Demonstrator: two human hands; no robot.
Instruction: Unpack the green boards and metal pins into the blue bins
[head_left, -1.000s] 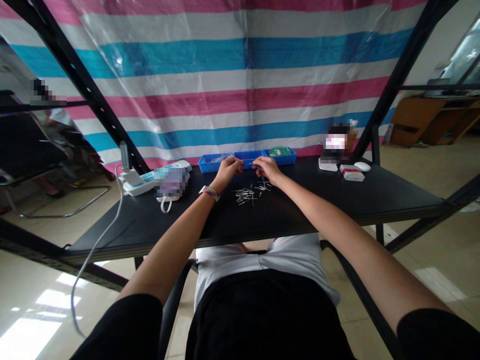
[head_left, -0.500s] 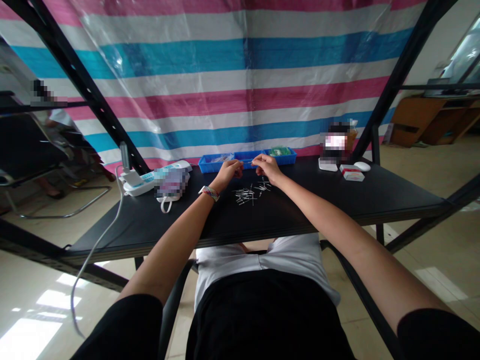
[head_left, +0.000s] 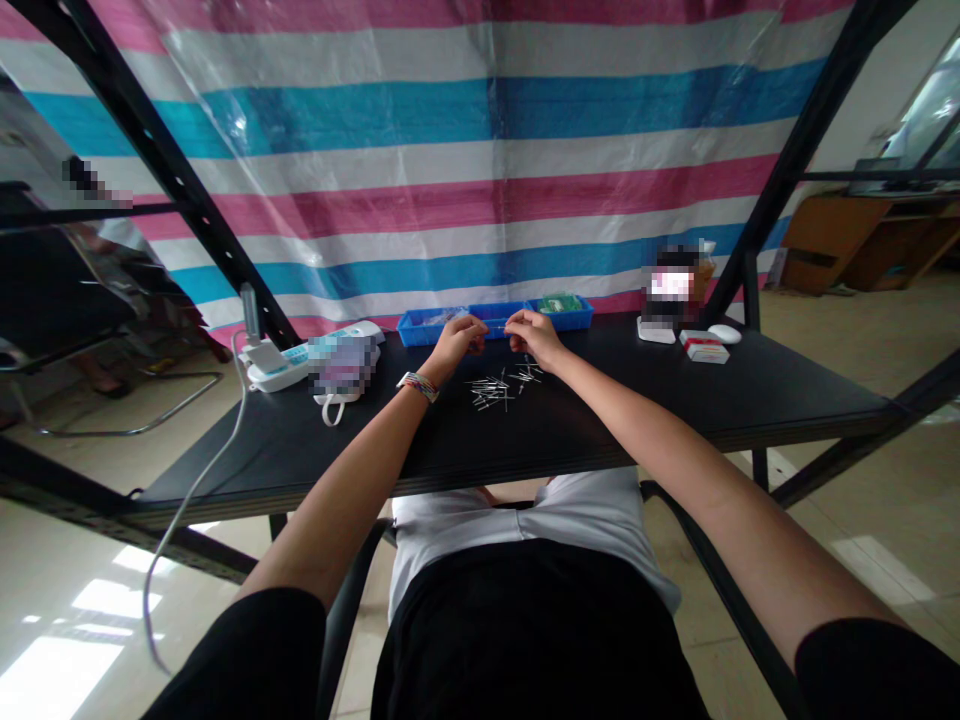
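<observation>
My left hand (head_left: 460, 339) and my right hand (head_left: 535, 336) are pinched close together just in front of a blue compartment tray (head_left: 420, 338). Between their fingertips a small thin piece (head_left: 496, 327) spans the gap, too small to name. Clear plastic lies in the tray's left compartment and green pieces (head_left: 560, 303) in its right one. Below my hands, on the black table (head_left: 600, 420), lies a pile of thin metal pins (head_left: 491, 390), with a smaller group (head_left: 526, 373) beside it, nearer my right hand.
A white power strip (head_left: 281, 370) with a cable and a blurred pouch (head_left: 345, 370) lie at the left. A small box (head_left: 705, 347), a white mouse (head_left: 724, 333) and a blurred object (head_left: 671, 290) stand right. A person sits at far left.
</observation>
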